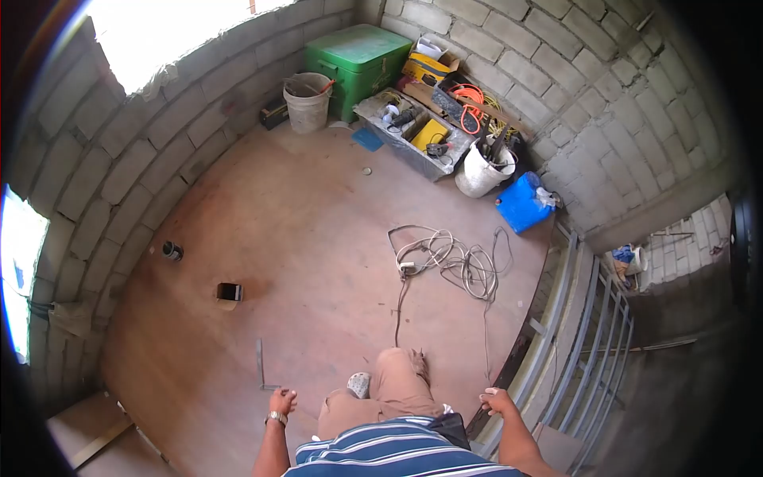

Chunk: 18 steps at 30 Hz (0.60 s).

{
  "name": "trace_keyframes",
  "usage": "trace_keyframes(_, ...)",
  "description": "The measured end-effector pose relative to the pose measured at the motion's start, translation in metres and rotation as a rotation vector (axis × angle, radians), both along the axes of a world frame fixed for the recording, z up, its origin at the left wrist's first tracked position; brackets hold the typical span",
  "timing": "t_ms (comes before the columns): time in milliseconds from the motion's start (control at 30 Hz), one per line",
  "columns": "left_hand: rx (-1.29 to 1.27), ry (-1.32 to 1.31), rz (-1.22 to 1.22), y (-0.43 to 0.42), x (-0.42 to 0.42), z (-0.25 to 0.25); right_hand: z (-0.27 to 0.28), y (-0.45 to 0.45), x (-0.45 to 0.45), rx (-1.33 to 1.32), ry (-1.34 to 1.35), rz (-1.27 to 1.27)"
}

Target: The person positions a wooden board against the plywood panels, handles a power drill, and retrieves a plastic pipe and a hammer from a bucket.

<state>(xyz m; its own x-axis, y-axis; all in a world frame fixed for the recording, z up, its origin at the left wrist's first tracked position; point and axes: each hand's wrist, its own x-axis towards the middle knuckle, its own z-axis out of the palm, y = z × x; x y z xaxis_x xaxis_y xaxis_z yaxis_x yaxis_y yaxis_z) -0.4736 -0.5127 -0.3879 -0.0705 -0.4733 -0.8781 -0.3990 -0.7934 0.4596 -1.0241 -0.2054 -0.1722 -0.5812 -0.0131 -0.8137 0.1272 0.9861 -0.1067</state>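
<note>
My left hand (282,402), with a watch on its wrist, is held out in front of me, fingers loosely bent and nothing visible in them. Nearest to it on the floor lies an L-shaped metal square (260,364); whether they touch I cannot tell. On the other side, my right hand (497,401) hangs near the floor's edge, its fingers slightly curled and apart, holding nothing I can see. Ahead of my knee lies a coiled extension cord (477,270) with a white socket box (407,269).
Metal railings (584,334) border a drop on the right. Along the back stand a green chest (358,63), a bucket (307,110), a mixing tub (429,163) of tools, another bucket (479,173) and a blue jug (524,205). An open box (230,292) and a can (172,250) sit left.
</note>
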Motion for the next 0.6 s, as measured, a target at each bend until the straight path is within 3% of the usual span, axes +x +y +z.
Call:
trace_keyframes(133, -0.075, 0.061, 0.017, -0.089, -0.054, 0.022, -0.032, -0.001, -0.036, 0.091, 0.025, 0.012)
trace_keyframes(233, -0.158, 0.081, 0.008, -0.167, -0.095, 0.049, -0.079, -0.021, -0.051, 0.169, -0.156, -0.044)
trace_keyframes(333, -0.192, 0.076, -0.035, -0.229, -0.114, 0.055, -0.149, -0.073, -0.058, 0.288, -0.290, 0.300)
trace_keyframes(400, -0.142, 0.005, -0.065, -0.267, -0.109, 0.050, -0.161, -0.153, -0.069, 0.283, -0.457, 1.468)
trace_keyframes(467, -0.107, -0.061, -0.124, -0.288, -0.097, 0.053, -0.134, -0.225, -0.058, -0.025, -0.274, 0.038)
trace_keyframes(533, -0.045, -0.132, -0.080, -0.308, -0.082, 0.049, -0.118, -0.292, -0.091, -0.128, -0.362, -0.047)
trace_keyframes(600, 0.003, -0.233, 0.011, -0.327, -0.069, 0.053, -0.089, -0.363, -0.132, -0.138, -0.242, 0.018)
